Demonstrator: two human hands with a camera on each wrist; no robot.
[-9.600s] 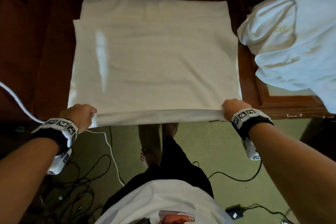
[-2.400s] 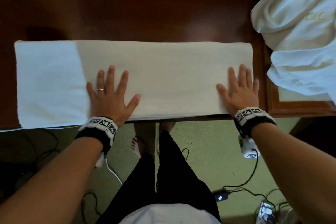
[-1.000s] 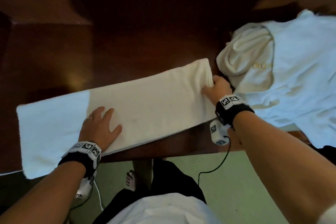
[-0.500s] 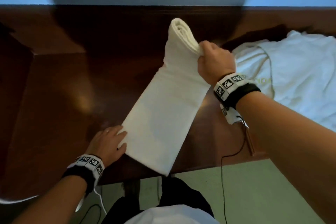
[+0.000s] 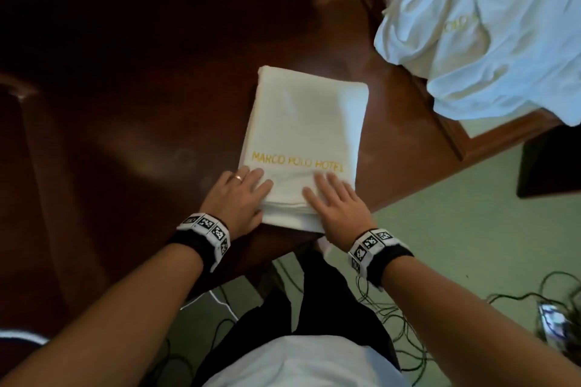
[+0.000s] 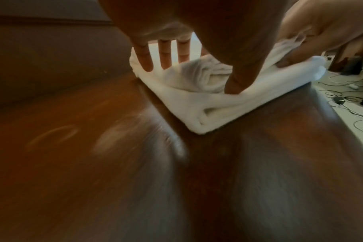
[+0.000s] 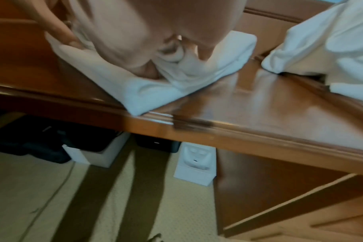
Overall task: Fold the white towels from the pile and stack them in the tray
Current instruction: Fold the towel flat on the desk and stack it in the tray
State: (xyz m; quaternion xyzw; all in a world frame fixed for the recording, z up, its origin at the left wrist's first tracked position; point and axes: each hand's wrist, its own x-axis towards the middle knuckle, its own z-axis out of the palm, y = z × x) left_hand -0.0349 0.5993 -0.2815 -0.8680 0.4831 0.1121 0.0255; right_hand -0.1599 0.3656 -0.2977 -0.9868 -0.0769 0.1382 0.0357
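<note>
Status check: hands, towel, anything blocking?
Both hands flat on folded towel, left hand, right hand. Towel on table, not in tray. Unfolded pile covers tray.

Left hand (image 6: pixel 197 32) presses spread fingers (image 6: pixel 145 60) (thumb too) onto the folded towel (image 6: pixel 207 104) on the wooden table (image 6: pixel 93 163).

White towel (image 5: pixel 301 122) with yellow lettering, dark brown table (image 5: pixel 125 104), green carpet (image 5: pixel 456 229)

The pile of towels (image 5: pixel 490 25) ran off the frame's right edge and hid most of the tray (image 5: pixel 452 135). Motion blur smeared the desk (image 6: pixel 135 180) in the left wrist view.
</note>
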